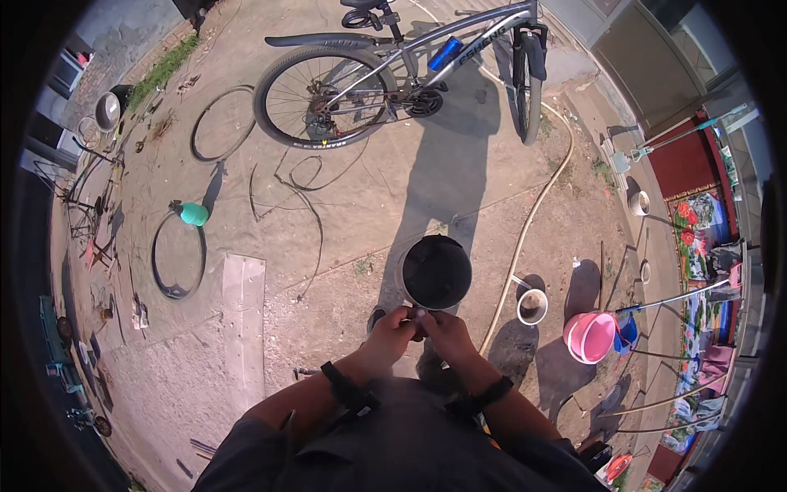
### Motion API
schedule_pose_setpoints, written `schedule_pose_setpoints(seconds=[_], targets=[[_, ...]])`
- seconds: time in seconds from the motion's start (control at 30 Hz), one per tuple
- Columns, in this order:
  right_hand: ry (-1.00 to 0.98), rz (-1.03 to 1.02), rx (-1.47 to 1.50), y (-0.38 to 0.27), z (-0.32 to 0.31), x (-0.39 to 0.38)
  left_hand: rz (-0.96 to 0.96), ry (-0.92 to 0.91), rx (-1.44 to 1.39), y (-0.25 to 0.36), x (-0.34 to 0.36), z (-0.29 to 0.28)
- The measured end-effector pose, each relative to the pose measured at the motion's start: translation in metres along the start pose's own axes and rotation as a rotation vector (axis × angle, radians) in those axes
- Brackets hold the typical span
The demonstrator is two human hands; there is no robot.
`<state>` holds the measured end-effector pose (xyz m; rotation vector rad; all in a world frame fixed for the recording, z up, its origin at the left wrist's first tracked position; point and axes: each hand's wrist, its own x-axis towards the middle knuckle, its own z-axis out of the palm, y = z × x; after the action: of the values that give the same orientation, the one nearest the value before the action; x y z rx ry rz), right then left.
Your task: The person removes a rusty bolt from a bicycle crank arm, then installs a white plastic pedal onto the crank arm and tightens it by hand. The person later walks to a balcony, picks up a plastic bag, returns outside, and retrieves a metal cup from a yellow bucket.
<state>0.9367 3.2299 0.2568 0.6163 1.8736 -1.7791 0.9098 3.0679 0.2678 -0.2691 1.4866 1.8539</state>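
Observation:
My left hand [390, 334] and my right hand [447, 334] meet in front of my body, fingers closed and tips pressed together. Whatever they pinch is too small and too covered by the fingers to make out. Just beyond my fingertips is a round bucket [402, 277] with a pale outer wall and a dark inside. Whether my fingers touch its rim, I cannot tell. Each wrist wears a dark strap.
Ahead stands a grey bicycle [369, 102] with a blue bottle. Loose tires [202, 261] and a green container [194, 214] lie left. A pale hose [525, 225] curves along the right, beside a small white pot [521, 307] and pink buckets [576, 351].

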Motion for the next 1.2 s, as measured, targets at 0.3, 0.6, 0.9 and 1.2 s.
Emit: schedule_pose_setpoints(seconds=[0.3,0.6,0.9,1.2], targets=[[-0.215,0.171,0.291,-0.129,0.114,0.122,0.204,0.281,-0.035,0.104,0.024,-0.123],[-0.298,0.008,-0.412,-0.243,0.257,0.258,0.490,0.726,0.592,0.156,0.036,-0.286],[-0.293,-0.036,-0.431,-0.365,0.429,0.418,-0.179,0.826,0.375,0.172,-0.031,-0.602],[-0.195,-0.202,-0.559,-0.538,0.561,0.568,-0.180,0.898,0.309,0.385,0.005,-0.829]])
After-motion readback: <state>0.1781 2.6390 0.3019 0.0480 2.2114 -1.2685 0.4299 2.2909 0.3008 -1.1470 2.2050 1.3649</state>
